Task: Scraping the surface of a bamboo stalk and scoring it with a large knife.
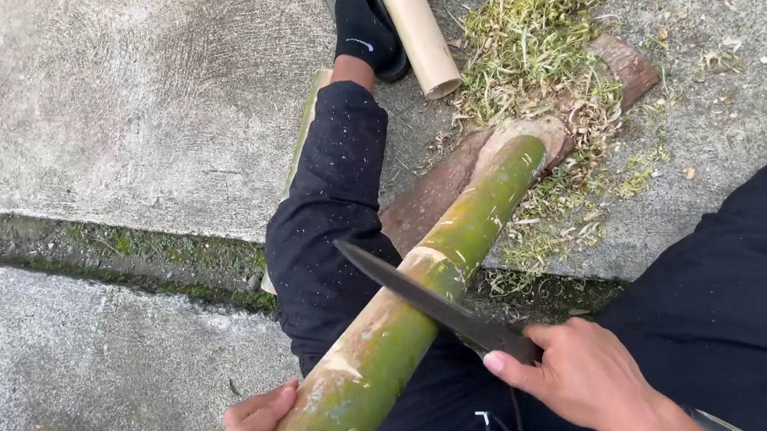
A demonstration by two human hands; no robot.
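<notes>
The person sits on the concrete ground [125, 59] with a green bamboo pole [434, 283] slanting up between the legs. Its long axis runs from the near end, at the bottom of the view, away and to the right, where the far end rests on a wooden block [425, 201] among a heap of shavings [536, 57].

The left hand [273, 430] cups the near end, fingers curled around its underside and thumb on the cut edge. The right hand [581, 373] is closed tight on the handle of a knife [422, 296], whose dark blade lies across the pole at about its middle, tip pointing left over the left knee. The blade touches the pole's upper side, where the green skin is already pared to pale patches.

Beyond the blade the pole runs free up to the block. A second, pale bamboo piece [412, 14] lies by the left foot [362, 12], well off to the side.
</notes>
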